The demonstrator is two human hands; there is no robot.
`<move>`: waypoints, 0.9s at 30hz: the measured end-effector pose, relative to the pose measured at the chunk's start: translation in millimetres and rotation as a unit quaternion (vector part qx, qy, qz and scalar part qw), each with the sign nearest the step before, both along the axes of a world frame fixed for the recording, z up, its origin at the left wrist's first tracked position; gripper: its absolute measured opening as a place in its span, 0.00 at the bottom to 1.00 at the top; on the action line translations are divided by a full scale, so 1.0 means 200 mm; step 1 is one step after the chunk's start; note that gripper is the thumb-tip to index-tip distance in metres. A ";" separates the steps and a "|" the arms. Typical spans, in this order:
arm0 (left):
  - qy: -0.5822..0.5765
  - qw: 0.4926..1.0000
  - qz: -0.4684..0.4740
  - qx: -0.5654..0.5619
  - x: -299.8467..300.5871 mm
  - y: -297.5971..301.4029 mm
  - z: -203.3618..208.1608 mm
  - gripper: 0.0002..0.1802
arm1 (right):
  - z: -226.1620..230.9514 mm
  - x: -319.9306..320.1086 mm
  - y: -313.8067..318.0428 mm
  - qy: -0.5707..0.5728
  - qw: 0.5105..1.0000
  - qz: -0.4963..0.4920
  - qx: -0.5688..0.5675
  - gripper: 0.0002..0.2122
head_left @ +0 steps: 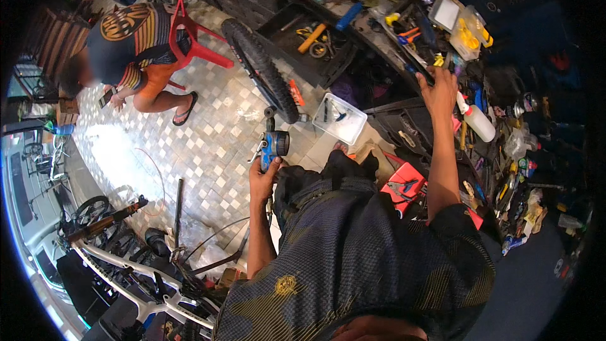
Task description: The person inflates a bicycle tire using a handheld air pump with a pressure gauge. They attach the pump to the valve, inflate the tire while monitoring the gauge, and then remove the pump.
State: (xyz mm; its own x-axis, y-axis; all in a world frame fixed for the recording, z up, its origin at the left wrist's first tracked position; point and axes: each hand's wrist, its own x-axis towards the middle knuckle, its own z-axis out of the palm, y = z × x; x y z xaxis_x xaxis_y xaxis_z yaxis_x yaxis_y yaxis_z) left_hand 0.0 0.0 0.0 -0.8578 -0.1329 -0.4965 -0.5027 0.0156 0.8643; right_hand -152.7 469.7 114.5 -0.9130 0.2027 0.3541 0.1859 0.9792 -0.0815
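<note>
My left hand (pixel 262 178) is closed around a blue bicycle part (pixel 274 145) with a round black end and a silver lever on its side. It is held up over the tiled floor, left of my lap. At the right, my right hand (pixel 439 93) reaches onto the cluttered workbench (pixel 379 25). Its fingers are bent down around a dark, slim thing that I cannot make out, among loose tools. Close by that hand lies a white spray bottle (pixel 478 123) with a red-and-white nozzle.
A wheel with a knobby tyre (pixel 265 69) stands ahead. A white tray (pixel 355 136) holds small tools; a red case (pixel 409 173) holds pliers. A person (pixel 136 50) sits on a red chair (pixel 199 41) at far left. A white bicycle frame (pixel 120 281) lies at lower left.
</note>
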 end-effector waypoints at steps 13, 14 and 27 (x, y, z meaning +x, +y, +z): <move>-0.015 0.991 0.133 -0.006 0.12 -1.13 0.00 0.19 | -0.10 -0.12 -1.50 -0.042 0.978 0.177 -0.099 0.15; -0.009 0.990 0.137 -0.014 0.14 -1.22 0.01 0.18 | -0.11 -0.14 -1.57 -0.049 0.977 0.182 -0.104 0.15; -0.027 0.979 0.194 -0.051 0.03 -1.46 0.08 0.15 | -0.26 -0.36 -1.89 -0.092 0.968 0.211 -0.102 0.15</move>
